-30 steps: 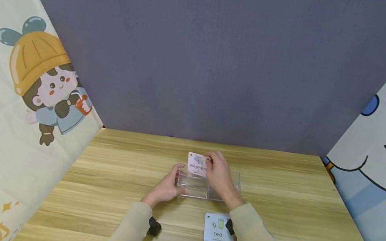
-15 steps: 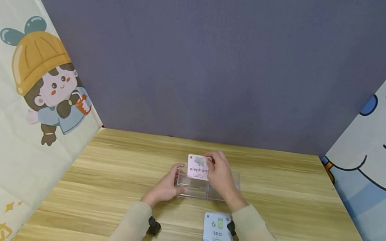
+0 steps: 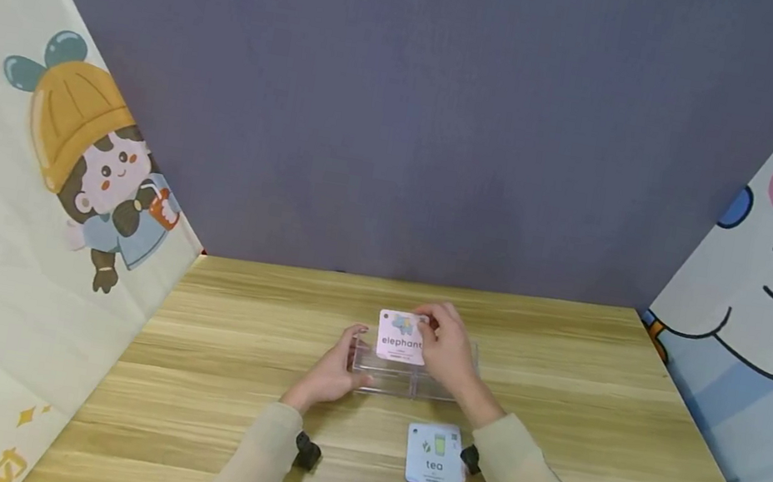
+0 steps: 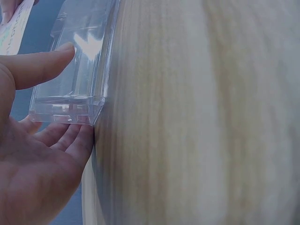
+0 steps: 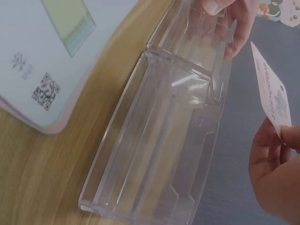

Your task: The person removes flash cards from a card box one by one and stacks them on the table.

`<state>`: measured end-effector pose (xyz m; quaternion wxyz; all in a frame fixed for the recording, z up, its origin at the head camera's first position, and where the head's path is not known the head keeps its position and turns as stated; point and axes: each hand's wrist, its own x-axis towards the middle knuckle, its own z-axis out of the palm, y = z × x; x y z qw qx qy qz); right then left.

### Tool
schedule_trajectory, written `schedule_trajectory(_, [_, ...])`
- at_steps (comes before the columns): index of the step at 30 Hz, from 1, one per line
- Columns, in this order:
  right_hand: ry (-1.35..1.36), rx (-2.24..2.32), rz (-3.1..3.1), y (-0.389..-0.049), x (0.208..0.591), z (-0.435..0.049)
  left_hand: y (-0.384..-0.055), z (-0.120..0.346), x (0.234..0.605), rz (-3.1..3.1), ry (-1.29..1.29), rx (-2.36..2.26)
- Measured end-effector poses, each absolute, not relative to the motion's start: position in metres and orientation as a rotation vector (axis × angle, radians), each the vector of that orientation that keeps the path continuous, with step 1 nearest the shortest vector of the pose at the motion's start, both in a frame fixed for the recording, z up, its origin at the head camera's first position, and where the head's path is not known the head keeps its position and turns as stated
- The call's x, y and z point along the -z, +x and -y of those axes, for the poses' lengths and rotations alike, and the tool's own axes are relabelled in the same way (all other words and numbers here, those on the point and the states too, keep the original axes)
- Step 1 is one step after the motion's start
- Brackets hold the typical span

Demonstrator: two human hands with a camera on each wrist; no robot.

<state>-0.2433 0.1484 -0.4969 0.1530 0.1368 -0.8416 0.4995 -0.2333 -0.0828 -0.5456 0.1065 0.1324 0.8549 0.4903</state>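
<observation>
A pink flash card reading "elephant" (image 3: 401, 338) is pinched at its right edge by my right hand (image 3: 450, 354). It stands tilted over the left compartment of a clear plastic card holder (image 3: 385, 381). My left hand (image 3: 329, 374) grips the holder's left end. In the left wrist view, that hand's thumb lies over the front and its fingers touch the end wall. The right wrist view shows the holder's bare right compartment (image 5: 154, 140), and the elephant card (image 5: 269, 86) apart from the holder's back edge.
A stack of blue-edged cards with "tea" on top (image 3: 433, 461) lies on the wooden table (image 3: 177, 410) in front of the holder, beside my right wrist. A grey panel (image 3: 407, 109) rises behind the table. Printed cloths hang on both sides.
My right hand has brought the elephant card slightly down and to the right, and more of its printed face shows. The left hand keeps its grip on the holder.
</observation>
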Motion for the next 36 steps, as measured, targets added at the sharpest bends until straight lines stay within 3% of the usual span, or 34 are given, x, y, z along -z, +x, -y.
schedule_trajectory(36, [0.430, -1.489, 2.345, -0.228, 0.477, -0.172, -0.233, 0.076, 0.543, -2.523, 0.415, -1.422])
